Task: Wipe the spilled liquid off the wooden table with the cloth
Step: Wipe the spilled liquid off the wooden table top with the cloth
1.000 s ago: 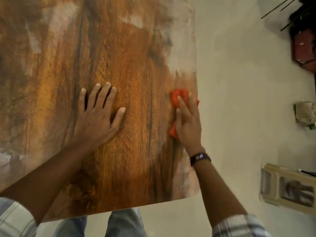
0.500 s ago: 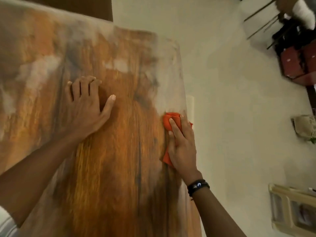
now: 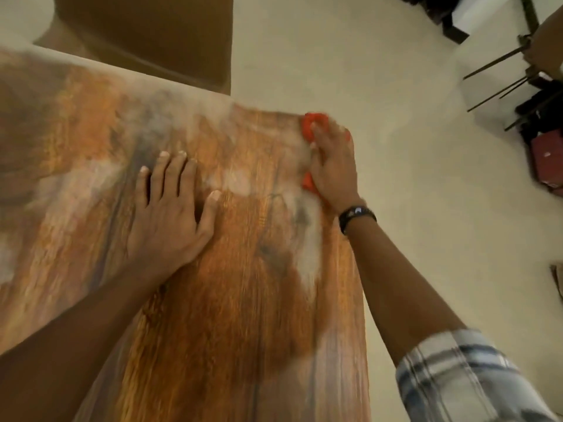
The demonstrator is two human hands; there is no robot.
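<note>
The wooden table (image 3: 237, 300) fills the left and middle of the view, glossy with pale glare patches; I cannot make out the liquid apart from the glare. An orange cloth (image 3: 310, 124) lies bunched at the table's far right corner. My right hand (image 3: 333, 166) lies on top of the cloth and presses it onto the wood, so only its front edge and a bit by my thumb show. My left hand (image 3: 169, 214) rests flat on the tabletop to the left, fingers spread, holding nothing.
A brown cardboard box (image 3: 158, 35) stands beyond the table's far edge. Pale floor (image 3: 396, 147) runs along the right side. At the far right are dark metal rods (image 3: 502, 83), a dark red box (image 3: 547, 159) and other clutter.
My right hand has slid the cloth forward along the right edge to the far corner. My left hand has moved forward and its fingers have spread flat again. The view has tilted up.
</note>
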